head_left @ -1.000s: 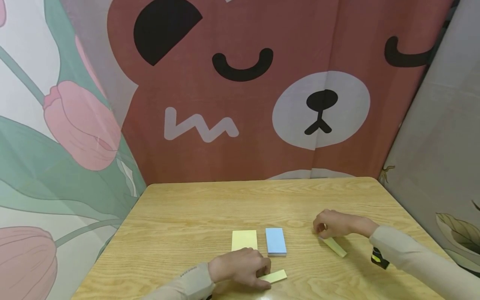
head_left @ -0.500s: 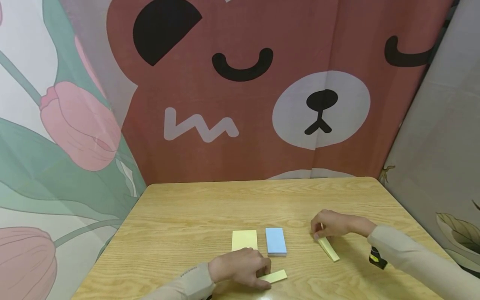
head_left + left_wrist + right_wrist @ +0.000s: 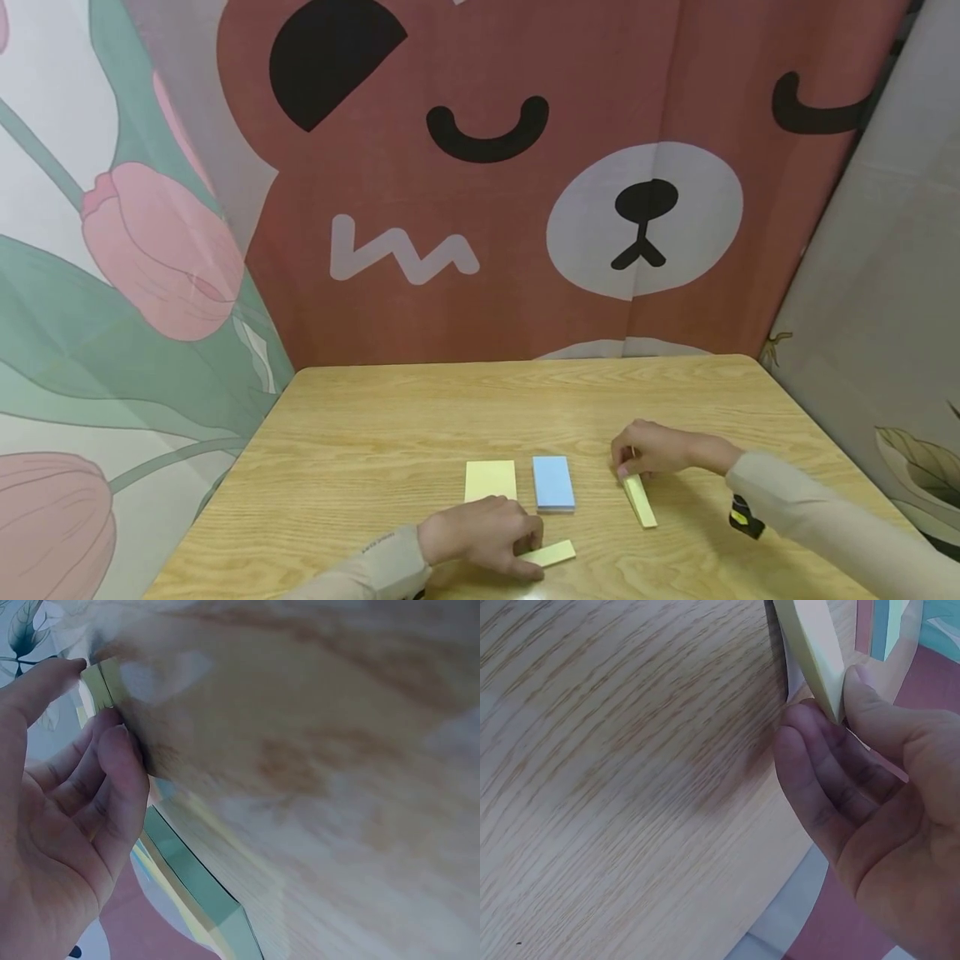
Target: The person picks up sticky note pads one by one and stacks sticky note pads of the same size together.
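My left hand (image 3: 483, 535) rests low on the table and pinches one end of a narrow yellow sticky note pad (image 3: 553, 553). In the left wrist view, the thumb and fingers meet at this pad (image 3: 103, 684). Farther right, my right hand (image 3: 654, 448) pinches the far end of a second narrow yellow sticky note pad (image 3: 640, 502), whose near end points towards me. The right wrist view shows that pad (image 3: 814, 652) between thumb and fingertips. A larger yellow sticky note pad (image 3: 490, 480) lies behind the left hand, which partly hides it. Beside it lies a blue sticky note pad (image 3: 553, 483).
All of this is on a wood-grain table (image 3: 390, 433). A bear-print cloth (image 3: 450, 317) hangs along the table's back edge. Floral curtains (image 3: 165, 250) flank the left side, and a grey one (image 3: 885, 275) the right.
My right hand has moved slightly left with its narrow pad, and the pad has turned to lie more nearly lengthwise towards me. The left hand and the other pads have stayed put.
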`<state>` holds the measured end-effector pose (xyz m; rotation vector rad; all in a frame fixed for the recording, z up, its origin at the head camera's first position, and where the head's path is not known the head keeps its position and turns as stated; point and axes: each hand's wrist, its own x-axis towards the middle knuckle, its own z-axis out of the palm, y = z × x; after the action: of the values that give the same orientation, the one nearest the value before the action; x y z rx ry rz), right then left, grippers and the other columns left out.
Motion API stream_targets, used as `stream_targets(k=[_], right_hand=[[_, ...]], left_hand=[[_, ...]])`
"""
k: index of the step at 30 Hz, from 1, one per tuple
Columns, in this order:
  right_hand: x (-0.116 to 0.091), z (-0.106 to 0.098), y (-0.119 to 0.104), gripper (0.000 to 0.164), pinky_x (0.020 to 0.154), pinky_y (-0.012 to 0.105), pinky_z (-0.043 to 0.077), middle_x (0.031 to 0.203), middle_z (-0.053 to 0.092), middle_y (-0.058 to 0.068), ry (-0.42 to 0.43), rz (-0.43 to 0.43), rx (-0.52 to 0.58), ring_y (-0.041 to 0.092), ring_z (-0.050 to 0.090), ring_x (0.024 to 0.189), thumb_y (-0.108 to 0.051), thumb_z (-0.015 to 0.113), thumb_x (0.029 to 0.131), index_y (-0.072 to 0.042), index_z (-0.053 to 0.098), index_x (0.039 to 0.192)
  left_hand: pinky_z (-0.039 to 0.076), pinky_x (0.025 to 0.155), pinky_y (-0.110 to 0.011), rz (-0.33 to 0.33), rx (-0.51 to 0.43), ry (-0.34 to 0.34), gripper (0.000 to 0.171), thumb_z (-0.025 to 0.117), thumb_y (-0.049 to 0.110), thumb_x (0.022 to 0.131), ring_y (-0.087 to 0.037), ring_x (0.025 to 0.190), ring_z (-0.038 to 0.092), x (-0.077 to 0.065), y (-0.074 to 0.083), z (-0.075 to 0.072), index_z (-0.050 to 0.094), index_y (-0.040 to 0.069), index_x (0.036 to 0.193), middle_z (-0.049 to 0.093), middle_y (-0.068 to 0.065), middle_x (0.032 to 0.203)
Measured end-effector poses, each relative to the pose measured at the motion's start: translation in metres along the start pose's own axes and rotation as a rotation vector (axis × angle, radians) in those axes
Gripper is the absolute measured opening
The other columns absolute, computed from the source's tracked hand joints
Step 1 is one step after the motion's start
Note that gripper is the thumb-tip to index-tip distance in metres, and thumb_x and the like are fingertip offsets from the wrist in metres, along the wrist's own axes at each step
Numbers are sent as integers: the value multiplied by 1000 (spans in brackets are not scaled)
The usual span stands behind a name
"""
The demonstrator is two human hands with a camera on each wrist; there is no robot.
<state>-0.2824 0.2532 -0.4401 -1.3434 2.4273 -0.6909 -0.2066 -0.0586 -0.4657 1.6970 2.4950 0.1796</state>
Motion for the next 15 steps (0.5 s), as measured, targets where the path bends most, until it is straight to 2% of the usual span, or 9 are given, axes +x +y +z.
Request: stream_targets(k=[9, 15], right_hand=[[5, 3, -4, 4, 43, 20, 45, 70, 59, -5, -4, 46, 42, 15, 56, 48, -12, 59, 86, -14, 63, 83], [11, 5, -6, 5, 45, 21, 46, 70, 58, -5, 6, 36, 39, 15, 56, 49, -11, 58, 87, -12, 62, 85]], left_hand=[[32, 45, -6, -1, 4, -11, 31, 57, 51, 81, 10, 47, 36, 1, 0, 0, 59, 20, 84, 43, 20, 61], [32, 45, -6, -5, 1, -19, 31, 57, 51, 82, 11, 47, 36, 2, -1, 1, 60, 20, 86, 43, 20, 61]])
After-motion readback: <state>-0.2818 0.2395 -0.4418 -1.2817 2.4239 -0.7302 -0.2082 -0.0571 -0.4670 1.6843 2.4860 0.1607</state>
